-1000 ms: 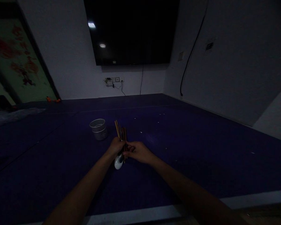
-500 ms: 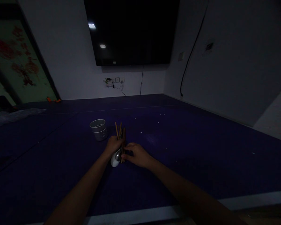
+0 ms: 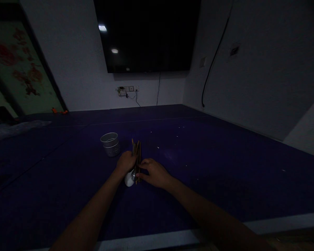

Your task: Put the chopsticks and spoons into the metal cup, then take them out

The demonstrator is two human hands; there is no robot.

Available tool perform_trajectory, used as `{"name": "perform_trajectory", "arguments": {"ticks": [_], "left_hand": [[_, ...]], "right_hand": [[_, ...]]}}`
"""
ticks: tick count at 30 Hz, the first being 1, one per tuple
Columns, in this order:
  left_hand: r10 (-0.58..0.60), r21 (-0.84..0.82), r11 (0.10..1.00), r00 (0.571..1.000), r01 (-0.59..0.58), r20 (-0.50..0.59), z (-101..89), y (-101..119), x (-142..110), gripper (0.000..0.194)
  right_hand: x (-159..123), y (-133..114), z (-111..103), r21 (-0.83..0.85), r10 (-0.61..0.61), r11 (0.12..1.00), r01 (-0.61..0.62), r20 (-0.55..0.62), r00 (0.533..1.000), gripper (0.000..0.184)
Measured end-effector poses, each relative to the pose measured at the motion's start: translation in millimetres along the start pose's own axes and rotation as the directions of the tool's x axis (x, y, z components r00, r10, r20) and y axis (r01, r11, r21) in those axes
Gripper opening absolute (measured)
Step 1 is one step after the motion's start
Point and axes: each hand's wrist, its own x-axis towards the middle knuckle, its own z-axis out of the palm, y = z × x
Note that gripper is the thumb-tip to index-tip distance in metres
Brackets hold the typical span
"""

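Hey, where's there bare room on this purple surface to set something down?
The broadest free patch lies between the right hand and the right-side wall, with a few pale specks. Another lies between the metal cup and the clear plastic. It's crowded around the left hand, where chopsticks and spoons bunch together.

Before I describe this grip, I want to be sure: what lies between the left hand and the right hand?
In the head view, chopsticks lie between the left hand and the right hand.
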Motion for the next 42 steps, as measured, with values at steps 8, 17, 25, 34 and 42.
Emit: {"name": "perform_trajectory", "arguments": {"ticks": [8,17,25,34,42], "left_hand": [[0.033,-0.035,0.999,0.998,-0.034,-0.052,2.8,-5,0,0.039],[0.025,-0.142,0.989,0.991,-0.044,-0.128,8.4,-17,5,0.034],[-0.003,-0.250,0.968,0.987,-0.037,-0.160,11.0,-20,5,0.031],[-0.036,-0.334,0.942,0.988,-0.017,-0.152,8.7,-25,8,0.026],[-0.028,-0.397,0.917,0.989,-0.031,-0.144,9.5,-30,10,0.027]], "right_hand": [[-3,-3,-5,-0.027,0.011,1.000,-0.011,0.007,1.000,0.031],[-3,1,-4,-0.034,-0.016,0.999,0.016,0.002,1.000,0.035],[-3,3,-7,-0.067,-0.038,0.997,0.039,0.015,0.999,0.033],[-3,3,-8,-0.041,-0.079,0.996,0.080,0.030,0.996,0.030],[-3,5,-6,-0.031,-0.088,0.996,0.088,0.027,0.996,0.032]]}}
